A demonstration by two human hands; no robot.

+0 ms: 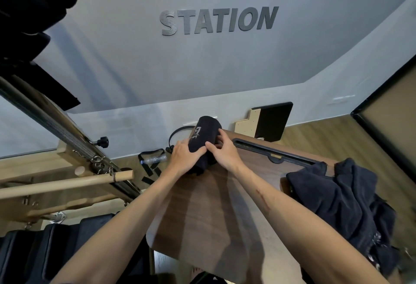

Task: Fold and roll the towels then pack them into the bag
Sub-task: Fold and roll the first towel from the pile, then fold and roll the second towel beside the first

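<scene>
Grey wall [135, 63] ahead, raised letters reading PILATES STATION [219, 2], the top line cut off by the frame edge. Wood-look floor [315, 135] along the wall base. Far left: pilates frame [67, 155] of pale wood with a metal spring [45, 117], a black knob and a wooden bar [67, 182] lying across; black padded sections below it, partly out of frame. Black straps [150, 166] and a clear plastic bottle [155, 160] on the floor beside the frame, next to a thin black ring [177, 133]. Centre: dark wooden table [213, 216], rounded near-left corner, a long black slot [270, 151] along its far right side. The broad middle of the table between the forearms is bare wood. At the far left edge of the table sits a rolled black towel [206, 135] with a pale logo, standing on end and tilted slightly. Left hand [183, 157] curls around the roll's lower left side; right hand [222, 151] wraps the right side, fingers bent onto the cloth, thumb tucked against it. The roll's base is hidden behind the hands. A wooden board with a black pad [267, 124] leans on the wall behind the table. Right: a loose heap of black towels [342, 200] at the table's right edge, spilling over it; how many, cannot tell. No bag made out for certain. Far right, a dark-framed panel [387, 121], cut off.
</scene>
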